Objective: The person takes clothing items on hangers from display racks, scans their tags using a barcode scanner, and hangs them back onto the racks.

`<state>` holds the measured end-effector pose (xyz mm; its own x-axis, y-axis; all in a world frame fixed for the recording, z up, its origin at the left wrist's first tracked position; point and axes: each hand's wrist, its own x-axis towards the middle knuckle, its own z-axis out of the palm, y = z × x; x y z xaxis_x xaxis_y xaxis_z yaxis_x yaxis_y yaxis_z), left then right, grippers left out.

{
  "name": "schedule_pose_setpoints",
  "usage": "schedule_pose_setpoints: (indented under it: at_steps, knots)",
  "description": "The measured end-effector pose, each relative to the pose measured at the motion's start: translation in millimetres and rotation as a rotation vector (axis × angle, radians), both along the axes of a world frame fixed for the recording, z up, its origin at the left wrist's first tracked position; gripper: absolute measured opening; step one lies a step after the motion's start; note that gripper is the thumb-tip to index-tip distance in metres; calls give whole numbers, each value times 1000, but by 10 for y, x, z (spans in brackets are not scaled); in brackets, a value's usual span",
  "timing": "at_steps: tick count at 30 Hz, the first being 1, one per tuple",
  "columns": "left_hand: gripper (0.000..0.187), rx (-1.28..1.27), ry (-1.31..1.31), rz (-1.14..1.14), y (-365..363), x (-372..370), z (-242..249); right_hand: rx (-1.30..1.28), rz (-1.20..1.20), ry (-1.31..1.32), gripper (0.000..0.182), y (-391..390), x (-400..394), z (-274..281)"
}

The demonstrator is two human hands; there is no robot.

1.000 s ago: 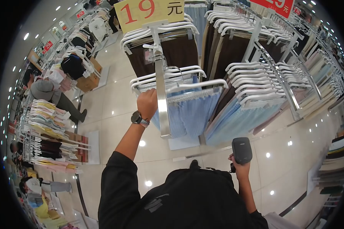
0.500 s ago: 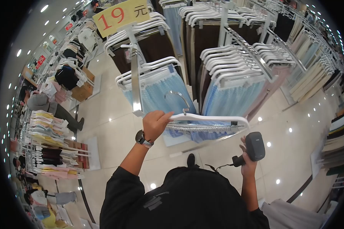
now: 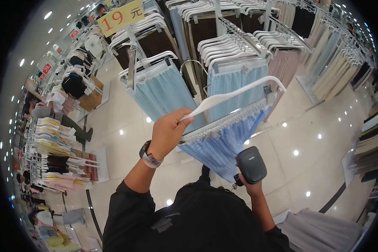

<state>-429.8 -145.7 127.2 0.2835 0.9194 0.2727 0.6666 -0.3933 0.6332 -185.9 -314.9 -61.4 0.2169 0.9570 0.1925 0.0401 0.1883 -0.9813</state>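
A white hanger [image 3: 235, 93] has its left end in the closed fingers of my left hand [image 3: 169, 131], its metal hook pointing up. Blue checked elastic-waist pants [image 3: 222, 145] hang from it, tilted up to the right. My right hand [image 3: 253, 186] is closed round a dark handheld device [image 3: 251, 165] in front of the lower right of the pants; most of its fingers are hidden behind the device. Just beyond the hanger, light blue pants [image 3: 161, 86] hang on a rack at the left, with more blue pants [image 3: 235, 84] on the rack at the right.
A yellow price sign [image 3: 121, 17] tops the left rack. Chrome rack arms [image 3: 243, 35] reach toward me. At far left are clothes racks [image 3: 52, 134] and a person in grey [image 3: 42, 111]. Beige trousers [image 3: 332, 75] hang at right; grey fabric [image 3: 319, 231] lies at lower right.
The hanger's right end has swung up and the blue pants now show more fully. My right hand with the device has moved left and down, nearer the pants. The view has shifted slightly.
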Motion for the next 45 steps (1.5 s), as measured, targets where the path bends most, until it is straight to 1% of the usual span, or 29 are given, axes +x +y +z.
schedule_pose_setpoints:
  at_steps: [1, 2, 4, 5, 7, 8, 10, 11, 12, 14, 16, 18, 20, 22, 24, 25, 26, 28, 29, 31, 32, 35, 36, 38, 39, 41, 42, 43, 45]
  knots:
    - [23, -57, 22, -43, -65, 42, 0, 12, 40, -224, 36, -23, 10, 130]
    - [23, -60, 23, -51, -124, 73, -12, 123, 41, -379, 35, 3, -10, 251]
    - [20, -108, -33, -219, -209, 120, -23, 95, 80, -224, 32, 2, -78, 414]
    - [20, -105, -35, -221, -252, 159, 21, 97, 77, -226, 32, 19, -158, 424]
    - [19, -526, -126, -332, -372, 209, 121, 87, 83, 515, 28, 51, -291, 349]
    - [19, -527, -129, -326, -387, 203, 89, 84, 89, 514, 28, 42, -270, 293]
    - [21, -768, -363, -491, -330, 153, -45, 107, 179, 566, 29, 24, -199, 171]
    - [23, -843, -385, -518, -282, 95, -77, 92, 194, 519, 37, 7, -167, 134]
    - [23, -842, -386, -511, -265, 50, -75, 90, 200, 521, 37, -7, -204, 212]
    - [24, -999, -457, -468, -234, -44, -69, 55, 213, 739, 44, -23, -286, 465]
    - [26, -1003, -456, -486, -161, -181, -219, 72, 276, 693, 46, 35, -330, 505]
    - [29, -893, -556, -605, -157, -308, -368, 87, 339, 646, 49, 112, -405, 579]
    - [33, -939, -630, -631, -168, -429, -464, 34, 397, 576, 49, 184, -508, 685]
    - [37, -980, -709, -656, -212, -549, -474, -5, 394, 567, 49, 260, -608, 532]
    - [60, -936, -823, -664, -250, -685, -442, -42, 393, 555, 49, 329, -732, 500]
    - [81, -968, -860, -659, -215, -791, -507, -31, 377, 581, 49, 346, -802, 535]
    - [81, -964, -866, -654, -197, -864, -604, -20, 359, 609, 49, 367, -872, 553]
    - [89, -939, -1033, -670, -224, -964, -753, -19, 382, 592, 50, 412, -1004, 554]
    - [89, -937, -1035, -674, -242, -1018, -798, -13, 396, 577, 51, 434, -1055, 559]
    - [97, -995, -1309, -764, -284, -1102, -855, -20, 399, 562, 52, 452, -1161, 573]
    - [97, -999, -1314, -771, -300, -1145, -867, -31, 406, 551, 52, 455, -1209, 586]
    - [96, -1148, -1711, -772, -336, -1248, -944, 5, 353, 447, 52, 441, -1331, 695]
    - [96, -1155, -1713, -776, -301, -1281, -989, 3, 346, 444, 52, 419, -1354, 675]
    - [93, -1194, -1868, -802, -235, -1368, -1061, -97, 182, 334, 47, 288, -1361, 606]
    - [93, -1205, -1865, -810, -193, -1417, -1099, -116, 153, 226, 40, 220, -1341, 611]
    - [92, -1212, -1955, -762, -138, -1473, -1161, -218, 120, 184, 23, 52, -1370, 814]
    - [92, -1231, -1951, -772, -116, -1499, -1170, -301, 85, 142, 17, -33, -1380, 879]
    - [92, -1218, -1923, -743, -99, -1519, -1180, -311, 66, 46, 8, -82, -1396, 930]
    - [92, -1231, -1890, -724, -68, -1547, -1223, -378, 56, 61, 7, -163, -1489, 1038]
